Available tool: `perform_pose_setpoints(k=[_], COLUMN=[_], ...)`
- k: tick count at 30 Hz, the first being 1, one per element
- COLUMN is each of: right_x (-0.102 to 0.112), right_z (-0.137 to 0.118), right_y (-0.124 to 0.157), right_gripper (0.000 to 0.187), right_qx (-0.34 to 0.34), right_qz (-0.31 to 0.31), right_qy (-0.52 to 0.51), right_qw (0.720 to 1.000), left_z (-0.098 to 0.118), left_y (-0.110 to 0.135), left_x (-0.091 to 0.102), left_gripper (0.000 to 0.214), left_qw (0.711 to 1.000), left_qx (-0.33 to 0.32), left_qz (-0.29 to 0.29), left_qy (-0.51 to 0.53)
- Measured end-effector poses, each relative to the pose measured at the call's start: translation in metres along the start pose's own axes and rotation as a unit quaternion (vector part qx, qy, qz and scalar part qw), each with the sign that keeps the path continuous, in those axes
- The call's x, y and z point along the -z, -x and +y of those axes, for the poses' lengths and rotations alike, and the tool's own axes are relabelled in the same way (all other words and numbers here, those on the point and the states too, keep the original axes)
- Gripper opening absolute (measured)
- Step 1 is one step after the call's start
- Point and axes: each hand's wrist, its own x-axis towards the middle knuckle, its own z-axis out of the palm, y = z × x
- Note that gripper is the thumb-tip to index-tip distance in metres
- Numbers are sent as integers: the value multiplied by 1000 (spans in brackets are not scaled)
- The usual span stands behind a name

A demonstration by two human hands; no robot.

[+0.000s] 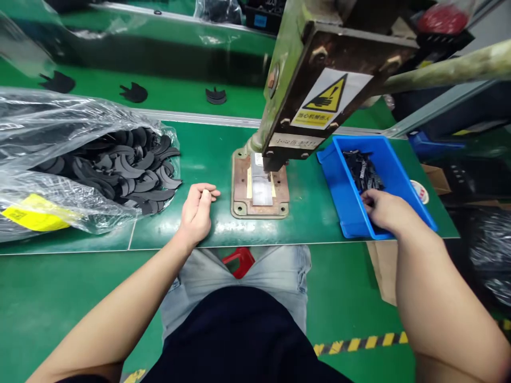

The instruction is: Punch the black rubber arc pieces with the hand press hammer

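My left hand (197,213) rests on the green tabletop with its fingers curled and thumb against them; nothing shows in it. To its left, an open clear plastic bag (75,119) spills crescent-shaped black plastic pieces (131,165). My right hand (383,210) reaches over the near wall of a blue bin (403,183), fingers bent at a pile of small black parts (361,167). Whatever its fingertips pinch is hidden. Between my hands stands a green hand press (285,80), its metal base plate (239,186) bolted flat and a bright steel block (262,191) at its middle.
Three black pieces, one a notched crescent (216,96), lie spaced along the green surface behind the metal rail. The press's long lever (447,69) extends to the right above the bin. A round tape roll (419,192) sits beside the bin. A red stool (240,261) shows below.
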Motion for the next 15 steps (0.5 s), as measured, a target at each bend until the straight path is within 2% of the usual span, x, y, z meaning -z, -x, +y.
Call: perform_pose_setpoints(k=[3, 8, 11, 13, 15], right_x=[8, 28, 37, 37, 34], right_z=[-8, -27, -45, -59, -75], right_y=[1, 13, 35, 57, 81], right_gripper=[24, 41, 40, 36, 33], right_qx=[-14, -18, 30, 90, 162], right_qz=[-46, 6, 122, 223, 282], right_qy=[37, 58, 16, -50, -110], right_qw=[998, 998, 992, 969, 939], left_z=[2, 7, 9, 8, 7], left_y=[0, 0, -1, -1, -1], left_x=[1, 1, 0, 0, -1], left_gripper=[39, 41, 45, 48, 50], left_qw=[1000, 999, 998, 998, 997], left_qx=[-7, -16, -19, -24, -33], left_qz=[-6, -10, -10, -9, -6], left_qy=[-7, -32, -52, -62, -72])
